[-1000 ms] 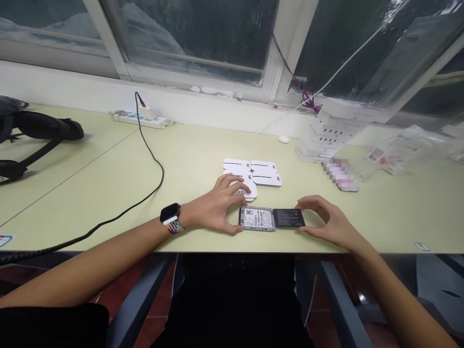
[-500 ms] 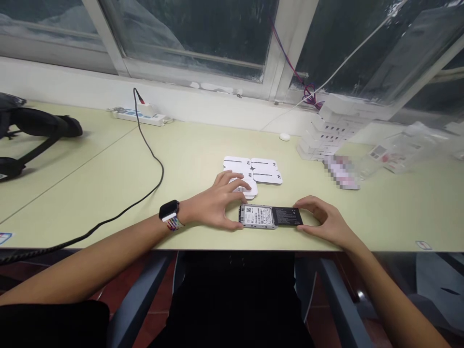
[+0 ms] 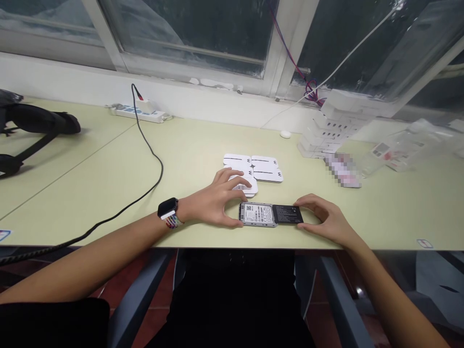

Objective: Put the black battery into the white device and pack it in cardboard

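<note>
A small grey electronic device casing [image 3: 258,214] lies flat near the table's front edge, a white printed label with a QR code facing up. My left hand [image 3: 213,200] grips its left end between thumb and index finger, the other fingers reaching over the white covers behind. To the right, a flat black battery [image 3: 288,214] with fine print lies in line with the casing, its left edge against the casing's right end. My right hand [image 3: 324,220] pinches the battery's right end between thumb and fingers. White rounded covers [image 3: 267,169] marked with a W and black lines lie behind the casing.
A black cable [image 3: 159,169] runs across the table from a power strip [image 3: 139,114]. Stacked white boxes [image 3: 322,133], a small white oval object [image 3: 285,134] and clear plastic bags [image 3: 409,142] stand towards the windows. Black equipment [image 3: 39,121] sits at far left.
The camera view has shifted very slightly. Both hands keep their grips, and the casing and battery lie essentially as before.
</note>
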Demonstrator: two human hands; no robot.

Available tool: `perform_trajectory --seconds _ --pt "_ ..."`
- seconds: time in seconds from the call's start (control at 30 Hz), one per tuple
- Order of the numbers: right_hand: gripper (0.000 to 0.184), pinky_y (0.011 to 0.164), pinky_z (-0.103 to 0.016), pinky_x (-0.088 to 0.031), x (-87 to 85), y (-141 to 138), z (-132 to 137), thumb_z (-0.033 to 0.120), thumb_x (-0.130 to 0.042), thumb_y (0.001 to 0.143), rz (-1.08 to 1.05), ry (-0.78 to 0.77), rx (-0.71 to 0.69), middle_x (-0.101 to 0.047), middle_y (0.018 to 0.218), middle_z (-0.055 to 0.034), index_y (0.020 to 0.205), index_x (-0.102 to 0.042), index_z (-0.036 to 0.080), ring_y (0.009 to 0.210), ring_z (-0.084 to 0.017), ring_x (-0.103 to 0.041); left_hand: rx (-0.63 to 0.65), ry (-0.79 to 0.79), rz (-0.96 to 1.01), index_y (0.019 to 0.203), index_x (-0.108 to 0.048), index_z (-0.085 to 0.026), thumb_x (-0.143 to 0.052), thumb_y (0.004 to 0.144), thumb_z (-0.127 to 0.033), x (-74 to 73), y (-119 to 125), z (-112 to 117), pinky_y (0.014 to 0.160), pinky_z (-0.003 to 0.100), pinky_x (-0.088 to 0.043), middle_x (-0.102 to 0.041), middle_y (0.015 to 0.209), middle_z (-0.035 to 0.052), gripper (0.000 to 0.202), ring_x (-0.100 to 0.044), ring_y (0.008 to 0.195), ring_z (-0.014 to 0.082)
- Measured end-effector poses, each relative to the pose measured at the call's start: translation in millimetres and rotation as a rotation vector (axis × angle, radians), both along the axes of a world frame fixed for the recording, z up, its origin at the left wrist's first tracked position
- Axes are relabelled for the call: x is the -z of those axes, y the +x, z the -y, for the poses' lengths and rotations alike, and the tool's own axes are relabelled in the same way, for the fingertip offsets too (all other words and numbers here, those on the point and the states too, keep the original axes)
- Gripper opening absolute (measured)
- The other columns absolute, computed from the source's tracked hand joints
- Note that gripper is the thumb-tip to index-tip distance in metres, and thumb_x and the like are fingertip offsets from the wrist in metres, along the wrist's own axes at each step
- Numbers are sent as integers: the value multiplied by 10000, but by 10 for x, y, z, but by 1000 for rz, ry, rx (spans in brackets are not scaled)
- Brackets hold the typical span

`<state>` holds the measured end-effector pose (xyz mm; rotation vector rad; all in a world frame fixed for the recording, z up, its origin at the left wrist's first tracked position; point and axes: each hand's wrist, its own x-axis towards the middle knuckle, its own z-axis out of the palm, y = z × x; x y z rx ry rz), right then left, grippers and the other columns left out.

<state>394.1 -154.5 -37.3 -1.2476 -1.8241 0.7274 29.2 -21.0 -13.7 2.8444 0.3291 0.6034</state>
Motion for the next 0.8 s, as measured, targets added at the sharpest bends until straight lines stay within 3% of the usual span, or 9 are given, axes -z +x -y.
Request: perform_trajectory --seconds 0.6,0.8 --pt "290 1118 -550 -609 -5 5 -9 370 -858 913 27 7 -41 -692 1207 -86 1153 -714 295 1161 -302 -705 -7 -24 -29 1164 -717 -240 -850 838 -657 -7 7 -1 1232 767 -340 -608 1475 152 546 -334 1517 508" --pt "371 1158 -551 -573 -9 -195 -65 299 -854 922 -186 18 -126 -664 1216 -76 1221 -633 306 1216 -293 -706 -1 -39 -21 1187 -707 -242 -868 828 -629 2 0 -3 1226 755 -353 -610 1479 152 552 -338 1518 507"
